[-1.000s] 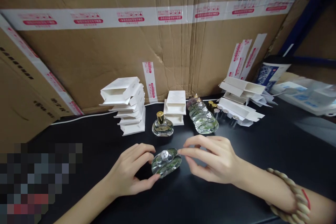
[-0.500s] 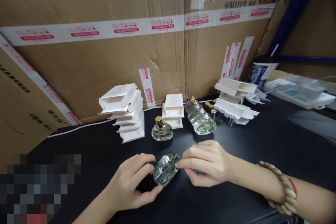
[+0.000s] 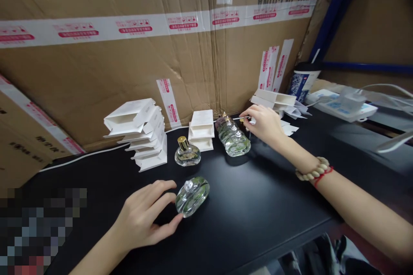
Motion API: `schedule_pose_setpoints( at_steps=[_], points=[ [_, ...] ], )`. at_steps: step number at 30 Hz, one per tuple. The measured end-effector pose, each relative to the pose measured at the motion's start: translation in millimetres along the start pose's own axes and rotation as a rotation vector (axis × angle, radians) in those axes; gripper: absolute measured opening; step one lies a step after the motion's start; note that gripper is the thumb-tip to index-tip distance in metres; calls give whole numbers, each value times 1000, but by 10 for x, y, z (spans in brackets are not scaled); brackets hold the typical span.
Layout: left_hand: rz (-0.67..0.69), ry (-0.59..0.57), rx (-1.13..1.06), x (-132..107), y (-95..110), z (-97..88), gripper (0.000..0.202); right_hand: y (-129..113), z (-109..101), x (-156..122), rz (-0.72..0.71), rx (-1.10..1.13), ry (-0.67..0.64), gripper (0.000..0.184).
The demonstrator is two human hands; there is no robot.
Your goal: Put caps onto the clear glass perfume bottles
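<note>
My left hand point(image 3: 150, 212) has its thumb and fingertips round a glass perfume bottle point(image 3: 192, 197) with a silvery, uncapped spray top, tilted on the black table. My right hand point(image 3: 263, 125) reaches to the back right, thumb and forefinger about a gold cap point(image 3: 242, 120). It hides most of the other caps. Left of it stands a row of several uncapped perfume bottles point(image 3: 237, 144). A perfume bottle with a gold cap point(image 3: 187, 154) stands alone beyond my left hand.
Stacked white cartons point(image 3: 150, 137) stand at the left, with a smaller pile point(image 3: 201, 131) in the middle and more boxes point(image 3: 280, 99) behind my right hand. Farther right are a lidded cup point(image 3: 303, 81) and a power strip point(image 3: 345, 105). Large cardboard point(image 3: 122, 68) walls the back.
My right hand has left the uncapped bottle and moved back and right to the caps. My left hand stays at the bottle. The view has shifted to the right.
</note>
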State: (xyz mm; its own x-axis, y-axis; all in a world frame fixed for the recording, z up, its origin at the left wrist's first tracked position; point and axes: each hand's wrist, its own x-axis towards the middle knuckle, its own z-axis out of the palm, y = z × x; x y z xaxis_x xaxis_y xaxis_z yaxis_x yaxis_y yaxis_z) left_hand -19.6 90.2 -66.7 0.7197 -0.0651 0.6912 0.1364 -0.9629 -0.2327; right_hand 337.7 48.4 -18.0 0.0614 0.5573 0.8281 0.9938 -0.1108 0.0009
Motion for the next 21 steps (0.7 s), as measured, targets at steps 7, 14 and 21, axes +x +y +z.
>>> schedule_pose_setpoints(
  at_steps=[7,14,21],
  points=[
    [-27,-27,54,8,-88,-87,13,64,145,-78,-36,-95,-339,19],
    [-106,-27,67,-6,-192,-56,11,60,196,-122,-76,-152,-455,30],
    [-166,-1,67,69,-135,-70,13,48,137,-101,-95,-160,-452,26]
  ],
)
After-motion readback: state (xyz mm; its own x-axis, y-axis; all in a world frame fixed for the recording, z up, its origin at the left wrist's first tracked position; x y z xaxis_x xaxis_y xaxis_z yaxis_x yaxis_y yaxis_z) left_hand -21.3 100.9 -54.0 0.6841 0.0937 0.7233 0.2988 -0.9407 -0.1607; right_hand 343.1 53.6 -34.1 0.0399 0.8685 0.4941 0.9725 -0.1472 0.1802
